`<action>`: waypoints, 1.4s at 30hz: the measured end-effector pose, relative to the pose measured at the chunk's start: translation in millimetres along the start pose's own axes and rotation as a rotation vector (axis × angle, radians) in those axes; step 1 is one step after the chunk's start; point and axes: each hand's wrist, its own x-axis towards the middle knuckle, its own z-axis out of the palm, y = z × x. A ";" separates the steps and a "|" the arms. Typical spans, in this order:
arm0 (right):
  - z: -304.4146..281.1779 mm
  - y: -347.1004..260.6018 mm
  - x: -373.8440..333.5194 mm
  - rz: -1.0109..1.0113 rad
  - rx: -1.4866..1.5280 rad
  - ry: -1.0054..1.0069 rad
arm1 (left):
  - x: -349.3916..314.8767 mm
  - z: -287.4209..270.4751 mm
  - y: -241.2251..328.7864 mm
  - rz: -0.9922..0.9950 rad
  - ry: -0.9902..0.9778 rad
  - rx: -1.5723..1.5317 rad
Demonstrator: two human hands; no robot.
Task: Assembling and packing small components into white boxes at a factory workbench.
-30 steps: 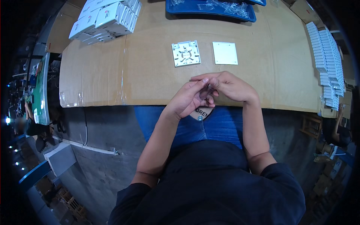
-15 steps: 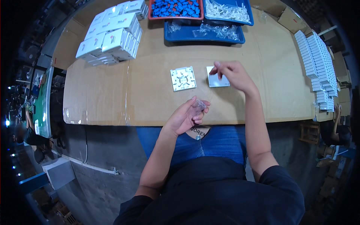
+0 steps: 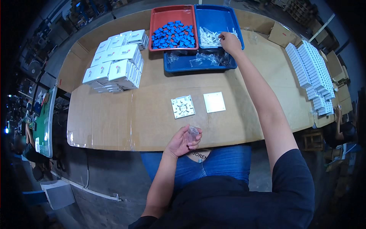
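Observation:
My left hand [image 3: 185,141] is closed round a small clear plastic bag [image 3: 193,133] near the table's front edge. My right hand [image 3: 231,42] reaches far forward over the white plastic pieces [image 3: 209,38] at the near end of an upright-lying blue tray [image 3: 215,17]. Its fingers are curled together there; what they pinch is too small to make out. Between the hands and trays, a square white plastic box part [image 3: 183,107] lies with its moulded inner side up. Right of it lies a flat white square cover [image 3: 214,102], smooth face up.
A red tray [image 3: 173,14] holds blue parts [image 3: 173,36]. Before it, another blue tray [image 3: 200,69] holds clear plastic bags. Stacked white boxes [image 3: 118,70] stand at the left, and tall stacks of white pieces [image 3: 314,72] at the right. Other people work at both sides.
My right hand has left the white cover and moved forward to the white pieces in the blue tray. My left hand keeps the plastic bag. The whole view has tilted toward the trays.

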 end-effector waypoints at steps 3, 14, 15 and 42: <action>7.5 10.3 18.0 -0.013 -0.073 0.007 | 0.7 0.9 -1.9 -0.008 -0.008 0.026; 27.8 -12.4 49.8 0.297 -0.142 -0.165 | 2.6 2.9 -1.7 -0.069 -0.004 0.035; 29.3 -11.5 53.6 0.315 -0.125 -0.155 | 4.3 3.0 -1.6 -0.075 -0.008 0.026; -28.4 -58.9 -209.7 0.206 1.127 -0.300 | 14.3 -5.2 -2.7 0.118 -0.053 0.061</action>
